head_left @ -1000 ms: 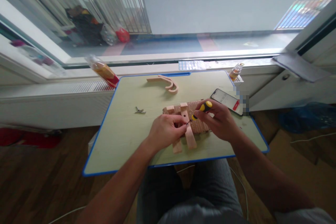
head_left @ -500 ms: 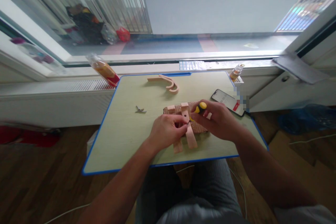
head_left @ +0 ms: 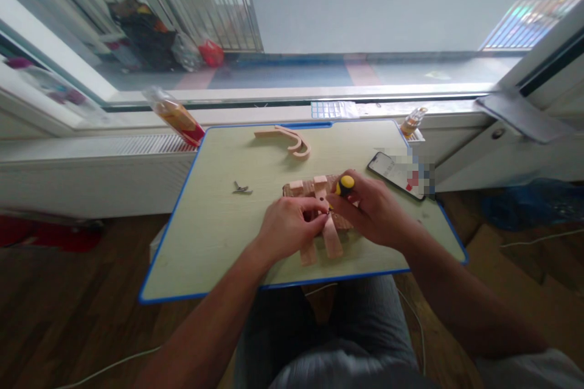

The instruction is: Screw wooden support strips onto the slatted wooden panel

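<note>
The right hand (head_left: 376,209) is gripping a yellow-and-black screwdriver (head_left: 345,185) slanting near-left toward a flat, pale, near-to-far wooden strip (head_left: 333,240), the left hand (head_left: 289,225) hovering there, its close-set fingers' hold unclear.

Blue-edged table (head_left: 214,243) bearing curved wooden pieces (head_left: 292,136), small metal pieces (head_left: 242,189), phone (head_left: 391,172), brown board (head_left: 342,222)

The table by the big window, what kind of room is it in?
Maybe a room in a home, but I can't be sure. There's a big window, what looks like a white radiator below it, and a small blue-edged table.
</note>
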Tool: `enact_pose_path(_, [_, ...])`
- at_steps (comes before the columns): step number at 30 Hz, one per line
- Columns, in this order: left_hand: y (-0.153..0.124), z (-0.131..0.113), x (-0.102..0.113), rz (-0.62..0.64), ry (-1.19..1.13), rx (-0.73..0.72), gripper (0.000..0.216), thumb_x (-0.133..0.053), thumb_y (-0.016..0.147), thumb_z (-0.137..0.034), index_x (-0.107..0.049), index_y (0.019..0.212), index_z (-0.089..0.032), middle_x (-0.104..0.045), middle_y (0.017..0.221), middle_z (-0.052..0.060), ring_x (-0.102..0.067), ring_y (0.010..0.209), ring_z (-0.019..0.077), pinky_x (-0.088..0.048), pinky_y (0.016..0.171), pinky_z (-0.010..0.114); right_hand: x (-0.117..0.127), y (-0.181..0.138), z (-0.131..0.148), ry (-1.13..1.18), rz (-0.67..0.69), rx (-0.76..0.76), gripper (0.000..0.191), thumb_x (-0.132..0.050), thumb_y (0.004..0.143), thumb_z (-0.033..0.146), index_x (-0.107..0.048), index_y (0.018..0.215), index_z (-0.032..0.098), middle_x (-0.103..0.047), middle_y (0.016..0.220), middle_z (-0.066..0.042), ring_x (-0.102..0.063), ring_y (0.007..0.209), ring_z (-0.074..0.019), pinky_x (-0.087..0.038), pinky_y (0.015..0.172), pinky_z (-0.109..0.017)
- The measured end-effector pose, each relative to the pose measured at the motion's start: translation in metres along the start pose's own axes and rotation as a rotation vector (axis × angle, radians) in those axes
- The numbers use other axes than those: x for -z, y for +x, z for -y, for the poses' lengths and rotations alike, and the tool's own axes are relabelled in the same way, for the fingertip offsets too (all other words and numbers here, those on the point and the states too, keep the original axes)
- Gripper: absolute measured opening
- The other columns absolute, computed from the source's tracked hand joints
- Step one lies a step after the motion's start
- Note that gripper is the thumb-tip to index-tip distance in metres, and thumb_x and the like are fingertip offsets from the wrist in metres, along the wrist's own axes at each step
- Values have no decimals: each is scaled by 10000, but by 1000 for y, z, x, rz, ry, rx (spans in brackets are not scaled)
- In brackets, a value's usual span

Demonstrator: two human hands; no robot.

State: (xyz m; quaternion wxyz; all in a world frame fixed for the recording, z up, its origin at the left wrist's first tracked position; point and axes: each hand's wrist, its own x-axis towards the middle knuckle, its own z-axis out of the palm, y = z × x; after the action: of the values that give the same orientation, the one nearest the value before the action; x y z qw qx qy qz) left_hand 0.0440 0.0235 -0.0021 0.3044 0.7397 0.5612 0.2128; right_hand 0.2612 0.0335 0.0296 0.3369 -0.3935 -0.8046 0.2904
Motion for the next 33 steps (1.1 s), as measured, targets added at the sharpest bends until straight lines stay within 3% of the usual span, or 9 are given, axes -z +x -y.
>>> enact_pose_path(5, [2,2,-1,1,10,-24,153,-770,899,-364,-877,949,-267,-774,749,-32,-599,616,125,-372,608,265,-4,1,-3,26,-4,22,178,-547,1105,349,-522,960,249,-658,915,-42,-584,782,-179,-430,726,-328])
enact_pose_path(22, [3,9,-5,-7,41,-18,148,-768,873,-367,-839,839,-242,-675,610,-46,-541,553,122,-345,581,283,-10,10,-1,-32,-10,58,241,-588,1075,310,-426,903,268,-532,752,33,-472,675,-148,-332,654,-309])
enact_pose_path(33, [3,10,-7,-14,10,-28,148,-745,842,-326,-785,746,-221,-687,634,-36,-574,587,130,-341,578,278,-15,9,-7,-76,-9,98,243,-570,1081,335,-414,904,275,-561,768,13,-499,723,-175,-348,693,-321])
